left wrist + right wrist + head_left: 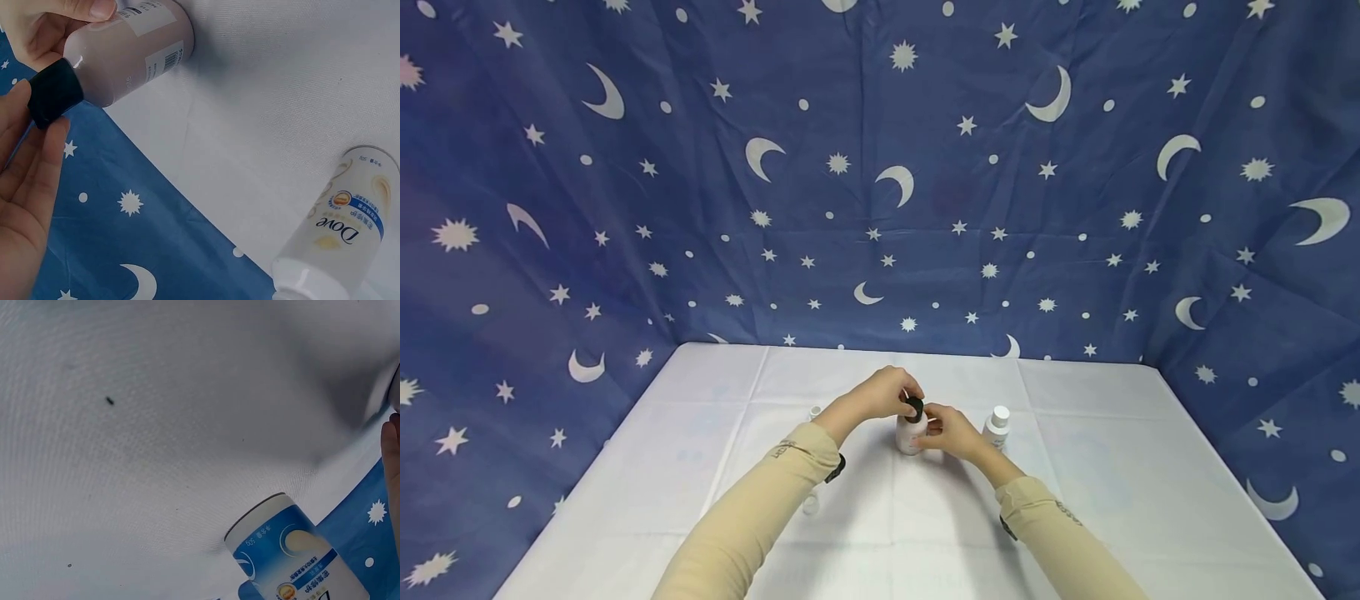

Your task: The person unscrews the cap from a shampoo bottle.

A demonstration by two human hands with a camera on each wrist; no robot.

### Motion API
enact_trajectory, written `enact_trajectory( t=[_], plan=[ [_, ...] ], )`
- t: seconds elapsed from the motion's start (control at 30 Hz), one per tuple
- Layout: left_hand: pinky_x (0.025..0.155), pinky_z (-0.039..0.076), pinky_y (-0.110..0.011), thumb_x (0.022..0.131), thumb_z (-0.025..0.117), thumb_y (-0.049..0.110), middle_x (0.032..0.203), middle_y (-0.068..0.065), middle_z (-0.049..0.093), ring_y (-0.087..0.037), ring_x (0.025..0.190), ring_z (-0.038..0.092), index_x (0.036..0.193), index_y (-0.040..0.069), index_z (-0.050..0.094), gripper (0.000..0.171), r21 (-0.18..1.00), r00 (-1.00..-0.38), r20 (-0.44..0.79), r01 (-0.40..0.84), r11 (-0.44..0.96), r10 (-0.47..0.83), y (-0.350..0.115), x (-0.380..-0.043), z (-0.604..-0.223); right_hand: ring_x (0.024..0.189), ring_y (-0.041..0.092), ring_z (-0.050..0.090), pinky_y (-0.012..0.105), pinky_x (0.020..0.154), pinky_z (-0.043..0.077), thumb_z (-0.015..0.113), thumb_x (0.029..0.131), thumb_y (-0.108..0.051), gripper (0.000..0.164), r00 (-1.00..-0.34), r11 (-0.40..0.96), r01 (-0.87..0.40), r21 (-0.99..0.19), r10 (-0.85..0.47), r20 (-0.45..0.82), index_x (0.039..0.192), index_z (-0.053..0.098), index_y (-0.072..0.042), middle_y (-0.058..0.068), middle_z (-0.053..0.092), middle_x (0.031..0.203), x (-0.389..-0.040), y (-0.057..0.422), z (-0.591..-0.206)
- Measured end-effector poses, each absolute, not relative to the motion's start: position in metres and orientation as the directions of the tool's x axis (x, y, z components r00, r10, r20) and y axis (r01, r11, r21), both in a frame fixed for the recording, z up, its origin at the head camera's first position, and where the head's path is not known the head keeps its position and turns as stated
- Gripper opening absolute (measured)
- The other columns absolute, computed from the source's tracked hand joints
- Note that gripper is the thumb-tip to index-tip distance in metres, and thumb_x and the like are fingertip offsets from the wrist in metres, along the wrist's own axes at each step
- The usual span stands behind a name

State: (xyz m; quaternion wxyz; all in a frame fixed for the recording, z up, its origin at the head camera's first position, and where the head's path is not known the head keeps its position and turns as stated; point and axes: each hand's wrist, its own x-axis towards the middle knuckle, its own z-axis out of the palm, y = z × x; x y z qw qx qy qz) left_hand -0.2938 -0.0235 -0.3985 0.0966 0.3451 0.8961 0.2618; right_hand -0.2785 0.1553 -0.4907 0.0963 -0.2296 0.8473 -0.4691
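Note:
A pale pink bottle point(907, 436) with a black cap point(56, 94) is between my two hands over the white table. My left hand point(887, 394) pinches the cap between thumb and fingers. The right hand point(951, 432) holds the bottle's body from the side, its thumb across the label in the left wrist view. At the right edge of the right wrist view, only part of my right hand point(392, 469) shows beside a sliver of the bottle.
A white-capped bottle point(996, 429) stands just right of my right hand. A white Dove bottle point(344, 219) appears in the left wrist view, a blue-and-white one point(287, 550) in the right. A small clear item point(810, 502) lies near my left forearm. Blue patterned cloth point(880, 167) surrounds the table.

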Motion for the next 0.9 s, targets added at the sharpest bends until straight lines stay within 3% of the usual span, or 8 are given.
enact_trajectory(
  t=[0.23,0.63,0.9],
  plan=[
    [0.066,0.053,-0.015,0.079,0.069,-0.002,0.098,-0.012,0.072,-0.019,0.081,0.069,0.100,-0.002,0.070,0.022,0.549,-0.755,0.026,0.558,0.622,0.655,-0.0227,-0.2949,-0.4024,0.101,0.037,0.064,0.033,0.085,0.056,0.074,0.078,-0.007,0.051,-0.865,0.495,-0.331,-0.803,-0.500,0.048,0.122,0.052,0.011,0.027,0.060,0.117,-0.2813,0.1557,-0.4932],
    [0.067,0.054,-0.019,0.081,0.066,-0.002,0.102,-0.014,0.071,-0.019,0.081,0.068,0.107,-0.005,0.068,0.026,0.549,-0.746,-0.008,0.553,0.627,0.665,-0.0241,-0.2924,-0.4019,0.095,0.031,0.066,0.028,0.080,0.056,0.075,0.079,-0.010,0.046,-0.861,0.507,-0.373,-0.777,-0.501,0.086,0.117,0.057,0.008,0.022,0.064,0.110,-0.2805,0.1570,-0.4963],
    [0.067,0.054,-0.019,0.081,0.065,0.000,0.101,-0.012,0.072,-0.017,0.080,0.068,0.106,-0.003,0.069,0.026,0.539,-0.741,0.019,0.573,0.617,0.671,-0.0277,-0.2915,-0.4007,0.101,0.037,0.064,0.034,0.086,0.055,0.073,0.081,-0.010,0.048,-0.853,0.497,-0.393,-0.773,-0.511,0.105,0.119,0.054,0.012,0.026,0.061,0.115,-0.2766,0.1568,-0.4930]
  ],
)
